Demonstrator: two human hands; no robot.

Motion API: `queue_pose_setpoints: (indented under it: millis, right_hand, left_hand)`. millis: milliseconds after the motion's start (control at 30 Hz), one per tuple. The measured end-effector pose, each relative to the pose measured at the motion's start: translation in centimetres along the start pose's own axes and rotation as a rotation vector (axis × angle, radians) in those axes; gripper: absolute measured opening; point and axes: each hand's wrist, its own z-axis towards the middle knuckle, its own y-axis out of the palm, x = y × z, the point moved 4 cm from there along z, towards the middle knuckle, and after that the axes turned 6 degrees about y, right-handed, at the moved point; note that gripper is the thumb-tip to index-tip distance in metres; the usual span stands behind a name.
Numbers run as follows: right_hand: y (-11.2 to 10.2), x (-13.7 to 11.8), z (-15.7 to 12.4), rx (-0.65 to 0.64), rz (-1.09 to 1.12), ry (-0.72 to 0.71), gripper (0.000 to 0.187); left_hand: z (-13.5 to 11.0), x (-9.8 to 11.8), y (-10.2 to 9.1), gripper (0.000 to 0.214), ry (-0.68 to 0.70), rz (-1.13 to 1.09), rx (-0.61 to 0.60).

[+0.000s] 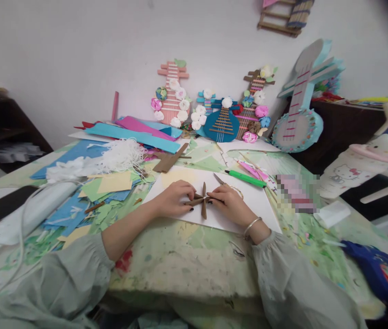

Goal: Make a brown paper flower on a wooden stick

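Between my two hands a brown paper piece with several pointed petals (204,209) spreads out like a star over a white sheet (173,178). The fingers of my left hand (176,198) are closed on its left petals. On the other side my right hand (230,203) pinches the right part near the pale centre. Partly under my right hand lie scissors (218,179), their blades pointing up and left. A green cutter or marker (247,178) rests just beyond them. Strips of brown paper (170,160) lie past the sheet's far edge.
Paper scraps (114,183) and white string (123,155) cover the left side, near a white cable (22,233). At right are a blue glue gun (372,265), a pixelated pink object (296,194) and a tumbler (346,171). Decorated paper instruments (221,125) stand along the wall.
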Motion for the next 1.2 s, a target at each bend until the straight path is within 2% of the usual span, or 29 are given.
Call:
queue_pose_setpoints:
  millis: [133,300,500,633,767,900,1033,1200]
  right_hand:
    - [0.0,-0.1,0.0,0.003,-0.008,0.002,0.021]
    - [-0.1,-0.1,0.1,0.003,-0.016,0.018,0.021]
    - [-0.4,0.0,0.0,0.046,0.002,0.034,0.020]
    - [-1.0,-1.4,-0.1,0.168,0.097,-0.007,0.024]
    - [-0.1,-3.5,-0.1,0.106,0.094,-0.090,0.020]
    - [0.7,-4.1,0.3,0.081,0.070,-0.016,0.012]
    - [0.6,-3.5,0.7,0.108,0.089,0.099,0.010]
    - [0.5,-2.8,0.8,0.102,0.119,0.101,0.013]
  left_hand:
    - [-0.1,0.4,0.0,0.016,0.054,-0.002,-0.052]
    - [-0.2,0.2,0.2,0.025,0.036,-0.052,0.006]
    - [-0.6,-1.1,0.5,0.009,-0.021,-0.047,0.112]
    - [-0.7,-1.5,0.8,0.016,-0.011,-0.022,0.105]
    - [-0.7,-1.7,1.1,0.015,0.014,0.000,0.075]
    - [-0.8,-1.5,1.2,0.012,0.020,0.004,0.075]
    - [-0.8,-1.6,0.8,0.008,-0.025,-0.056,0.102]
    - [-0.8,-1.7,0.4,0.009,-0.024,-0.110,0.117]
